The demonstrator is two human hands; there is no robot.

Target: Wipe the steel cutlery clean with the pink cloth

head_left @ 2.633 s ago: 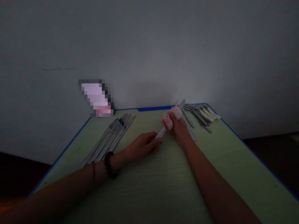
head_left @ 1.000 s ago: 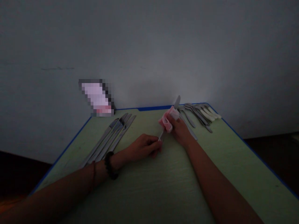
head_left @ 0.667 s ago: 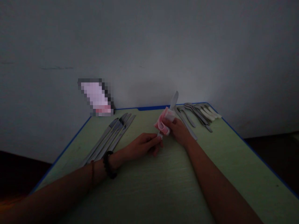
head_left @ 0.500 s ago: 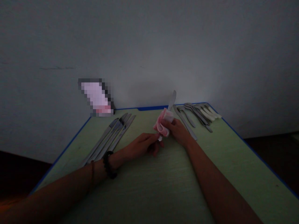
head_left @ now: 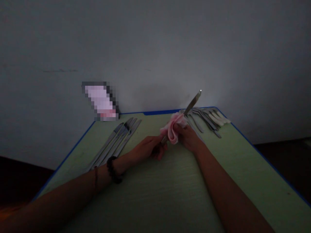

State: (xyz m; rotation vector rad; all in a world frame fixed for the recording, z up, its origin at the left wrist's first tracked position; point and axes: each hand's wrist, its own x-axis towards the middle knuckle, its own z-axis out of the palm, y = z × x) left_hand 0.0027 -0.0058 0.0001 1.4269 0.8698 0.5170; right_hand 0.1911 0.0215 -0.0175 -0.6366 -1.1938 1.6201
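At the near edge of the view, two bare forearms extend over the tabletop point(head_left: 170, 194), which has a pale green surface and a blue edge strip. The left forearm carries a thin reddish cord point(head_left: 96, 178) and, nearer the wrist, a dark beaded bracelet point(head_left: 113, 169). To the left of these, a group of long metal knives point(head_left: 118, 128) lies side by side on the tabletop, blades directed away from the person; the left forearm covers their near ends. Ahead of the bracelet, the left hand point(head_left: 154, 147) grips the near end of the held knife point(head_left: 192, 103); its fingers are clamped on the handle. Just beside it, the right hand point(head_left: 188, 136) presses the pink cloth point(head_left: 173, 127) around the middle of the held knife; its fingers are clamped on the folded fabric. The held knife is raised above the tabletop and tilted, with its bare blade projecting from the cloth up and to the right. Behind the right hand, a curved metal utensil point(head_left: 196, 124) lies on the tabletop. Farther right, a stack of metal utensils point(head_left: 206, 119) lies near several white-handled utensils point(head_left: 220, 119). At the far left corner, a pixelated device point(head_left: 99, 100) with a bright face leans at the wall point(head_left: 155, 48), which rises behind the far edge
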